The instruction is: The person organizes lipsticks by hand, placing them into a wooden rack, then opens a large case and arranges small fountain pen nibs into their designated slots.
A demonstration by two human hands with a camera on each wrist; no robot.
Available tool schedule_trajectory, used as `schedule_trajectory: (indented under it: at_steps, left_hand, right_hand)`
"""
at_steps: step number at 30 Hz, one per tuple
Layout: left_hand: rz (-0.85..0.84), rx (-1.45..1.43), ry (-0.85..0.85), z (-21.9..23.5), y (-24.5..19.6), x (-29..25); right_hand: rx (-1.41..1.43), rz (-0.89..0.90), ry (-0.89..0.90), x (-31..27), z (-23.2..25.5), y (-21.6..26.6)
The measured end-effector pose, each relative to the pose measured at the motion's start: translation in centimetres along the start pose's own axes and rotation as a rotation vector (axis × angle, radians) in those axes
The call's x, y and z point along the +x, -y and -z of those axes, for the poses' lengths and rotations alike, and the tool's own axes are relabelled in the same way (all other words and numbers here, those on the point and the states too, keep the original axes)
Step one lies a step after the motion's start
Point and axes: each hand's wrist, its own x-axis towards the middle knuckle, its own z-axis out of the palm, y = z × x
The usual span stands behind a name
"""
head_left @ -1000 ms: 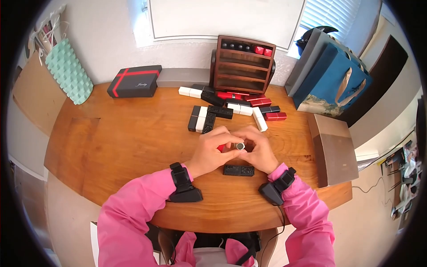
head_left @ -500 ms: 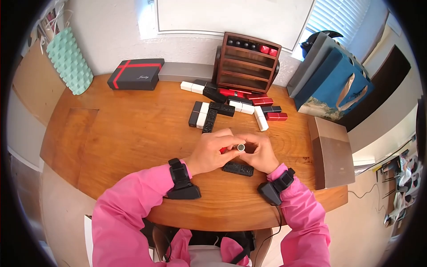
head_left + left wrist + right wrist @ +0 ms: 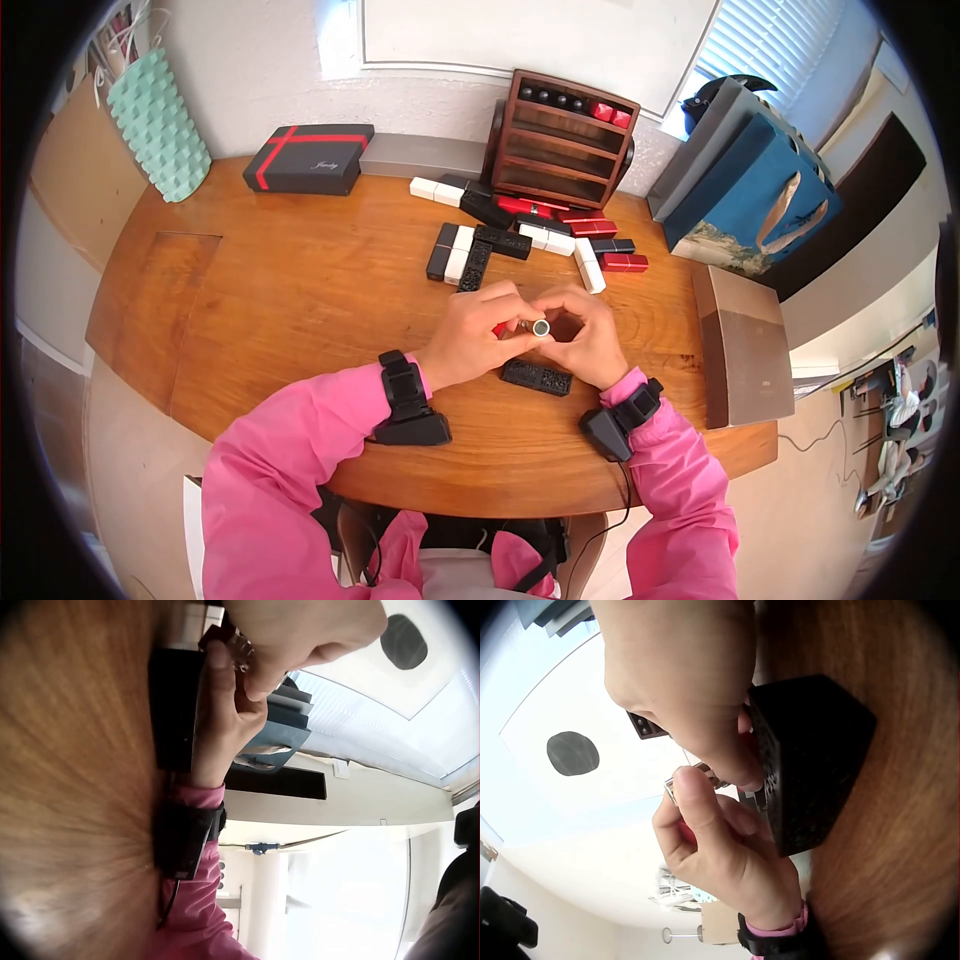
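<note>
At the upper left of the head view, a mint-green textured bag [image 3: 158,125] stands by the edge of the wooden table [image 3: 300,290]. To its right, a black gift box [image 3: 308,165] with a red ribbon lies near the wall. Toward the upper middle, a black box and a white box [image 3: 459,255] lie side by side, next to a patterned black box [image 3: 475,267].

Below these, in the middle of the frame, the left hand [image 3: 468,332] has its thumb and fingers pinching a small tube [image 3: 541,328], whose round, pale-rimmed end faces up toward the head camera. A bit of red [image 3: 499,328] shows among its fingers; whether it belongs to the tube, I cannot tell. Just below the hands lies another black box [image 3: 537,377], also patterned.

At the upper middle stands a wooden rack [image 3: 558,155], dark round tops and red pieces in its top row, with red, white and black boxes before it. The right hand [image 3: 590,342] meets the left at the tube, its thumb and forefinger curled in to pinch it.

At the upper right stands a blue bag [image 3: 745,185]; below it, a brown box [image 3: 745,350] sits at the table's right side.
</note>
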Motion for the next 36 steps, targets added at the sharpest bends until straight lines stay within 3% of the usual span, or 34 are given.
schedule_trajectory:
  at_steps: [3,7,13,15,18,36]
  left_hand:
    - [-0.026,-0.010,0.007,-0.2,0.0,0.0]
    - [-0.045,-0.019,0.019,-0.2,-0.2,0.0]
    - [-0.060,-0.042,0.023,-0.1,-0.1,0.0]
    - [-0.033,-0.044,0.029,-0.1,-0.2,0.0]
    - [-0.048,-0.046,0.016,-0.1,-0.3,0.1]
    - [-0.061,-0.022,0.171,0.0,-0.7,-0.2]
  right_hand:
    - [-0.022,0.128,0.010,0.1,0.0,-0.3]
    - [0.023,0.137,0.016,0.2,0.0,0.2]
    - [0.020,-0.060,-0.022,0.1,0.1,0.2]
    - [-0.031,0.073,0.032,0.2,0.2,-0.1]
    - [-0.002,0.121,0.035,0.2,0.1,0.0]
    - [0.071,0.176,0.134,0.4,0.5,-0.7]
